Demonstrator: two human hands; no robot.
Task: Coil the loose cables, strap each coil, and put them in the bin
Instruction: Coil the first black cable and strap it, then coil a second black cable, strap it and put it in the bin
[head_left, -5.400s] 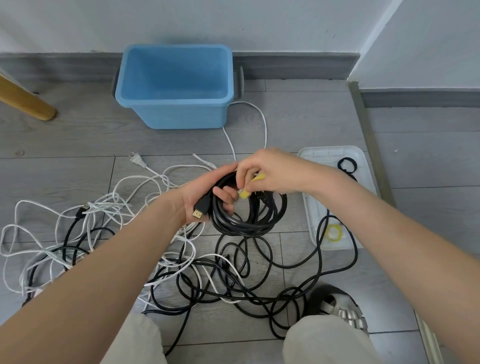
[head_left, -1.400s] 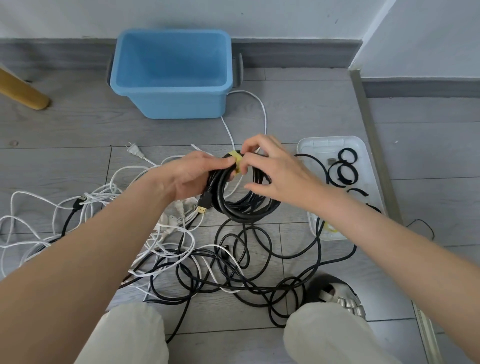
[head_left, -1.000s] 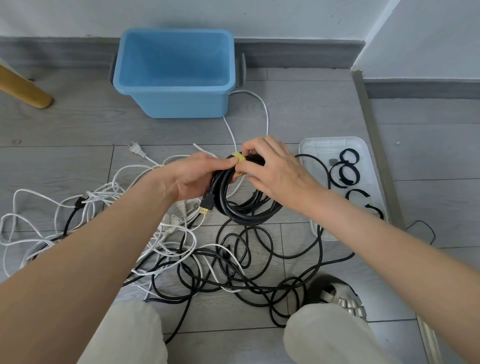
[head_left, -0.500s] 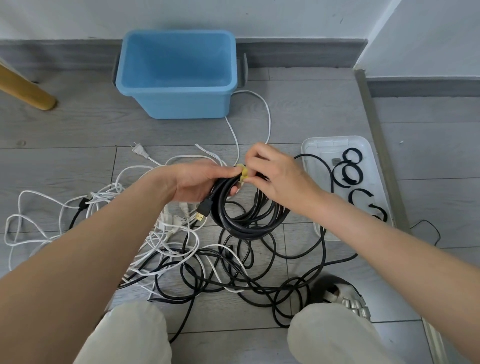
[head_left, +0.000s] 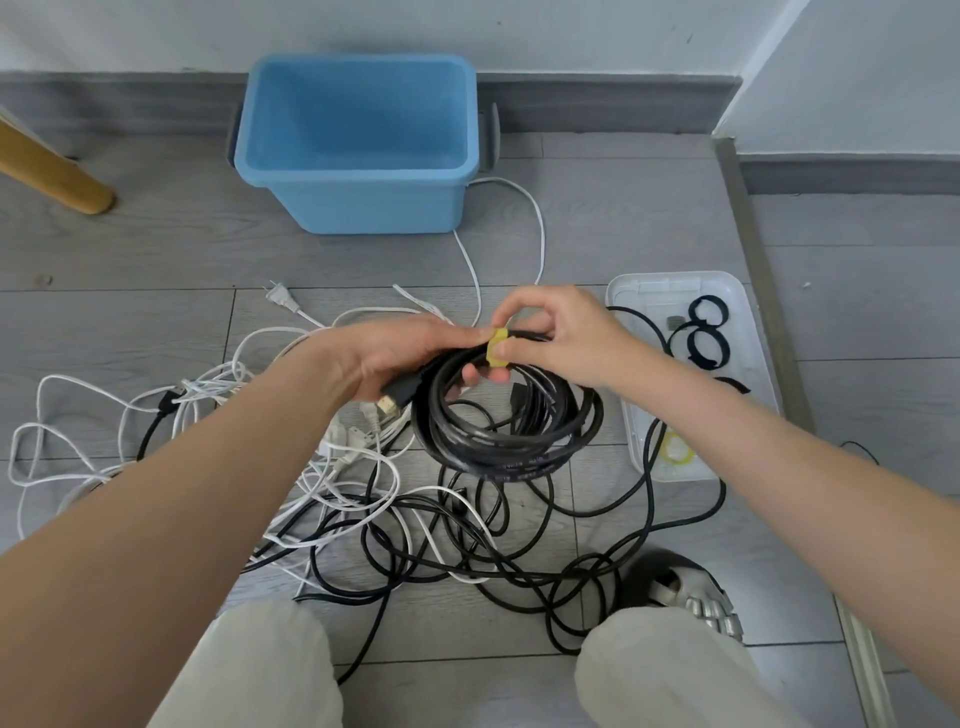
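A black cable coil (head_left: 506, 436) hangs above the floor between my hands. My left hand (head_left: 400, 356) grips its upper left part, with a gold-tipped plug (head_left: 389, 402) sticking out below the palm. A yellow strap (head_left: 498, 348) wraps the top of the coil, and my right hand (head_left: 558, 332) pinches that strap with thumb and fingers. The blue bin (head_left: 358, 140) stands open by the wall beyond my hands. Loose white cables (head_left: 208, 395) and loose black cables (head_left: 467, 540) lie tangled on the floor below.
A white tray (head_left: 649, 291) at the right holds black strap rings (head_left: 706, 332) and a yellow strap roll (head_left: 675, 452). A wooden furniture leg (head_left: 52, 176) crosses the far left. My knees and a shoe (head_left: 691, 597) are at the bottom. A metal floor strip (head_left: 753, 260) runs along the right.
The yellow strap went from loose in my right fingers to wrapped round the top of the coil. The coil has tilted flatter and both hands have shifted slightly right.
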